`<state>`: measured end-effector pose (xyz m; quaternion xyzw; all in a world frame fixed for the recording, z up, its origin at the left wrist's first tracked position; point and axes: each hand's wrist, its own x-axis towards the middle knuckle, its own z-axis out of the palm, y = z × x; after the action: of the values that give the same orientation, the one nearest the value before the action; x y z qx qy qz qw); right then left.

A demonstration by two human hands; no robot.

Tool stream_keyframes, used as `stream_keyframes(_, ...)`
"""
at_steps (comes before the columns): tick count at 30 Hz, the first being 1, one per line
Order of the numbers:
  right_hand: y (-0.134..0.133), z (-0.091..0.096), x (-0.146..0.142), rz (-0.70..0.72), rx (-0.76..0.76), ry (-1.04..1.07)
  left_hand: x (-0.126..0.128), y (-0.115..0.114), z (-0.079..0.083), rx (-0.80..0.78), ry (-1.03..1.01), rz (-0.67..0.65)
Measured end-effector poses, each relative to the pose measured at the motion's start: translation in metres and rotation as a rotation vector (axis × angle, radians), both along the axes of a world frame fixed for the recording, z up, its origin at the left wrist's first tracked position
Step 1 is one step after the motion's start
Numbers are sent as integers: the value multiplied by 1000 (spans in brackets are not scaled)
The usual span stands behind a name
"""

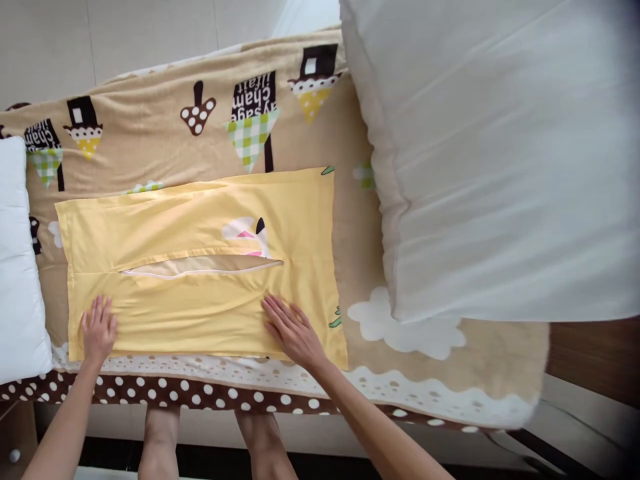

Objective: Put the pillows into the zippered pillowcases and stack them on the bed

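A yellow pillowcase (200, 227) lies flat on the bed, with an open zip slit (200, 267) running across its middle. My left hand (99, 328) rests flat and open on its near left corner. My right hand (293, 330) lies flat with fingers stretched out on the near right part, just below the slit's right end. Neither hand holds anything.
A tan blanket (165, 133) with flag and cloud prints and a brown dotted border covers the bed. A large white pillow (500, 153) lies at the right, another white pillow (17, 267) at the left edge. My legs (160, 440) stand against the bed's near edge.
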<state>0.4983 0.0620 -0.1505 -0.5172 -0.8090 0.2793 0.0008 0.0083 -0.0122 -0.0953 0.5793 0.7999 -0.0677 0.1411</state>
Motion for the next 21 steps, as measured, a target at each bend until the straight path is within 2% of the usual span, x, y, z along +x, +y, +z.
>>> stream_keyframes(2, 4, 9, 29, -3, -13, -23, -31, -14, 16, 42, 27, 17)
stream_keyframes(3, 15, 16, 27, -1, 11, -13, -36, -7, 22, 80, 17, 0)
stream_keyframes(4, 33, 23, 13, 3, 49, 11, -33, 12, 25, 122, -7, -38)
stream_keyframes(5, 57, 30, -11, 6, 97, 48, -23, 41, 25, 166, -45, -92)
stream_keyframes(7, 115, 42, -82, 5, 172, 130, 12, 120, 17, 237, -128, -203)
stream_keyframes(10, 198, 39, -194, -18, 167, 208, 76, 237, -17, 328, -226, -262)
stream_keyframes(12, 234, 22, -236, -25, 135, 217, 103, 284, -44, 361, -254, -210)
stream_keyframes(13, 246, 12, -240, 16, 141, 234, 106, 296, -54, 340, -249, -204)
stream_keyframes(14, 254, 3, -232, 60, 158, 250, 101, 302, -60, 308, -230, -198)
stream_keyframes(16, 265, -10, -188, 105, 208, 243, 71, 302, -60, 238, -155, -185)
stream_keyframes(17, 269, -13, -155, 67, 224, 199, 48, 299, -56, 210, -106, -163)
stream_keyframes(20, 282, -14, -48, -184, 220, -32, -27, 290, -34, 141, -3, -68)
stream_keyframes(21, 286, -14, -17, -208, 216, -53, -47, 289, -27, 122, 2, -49)
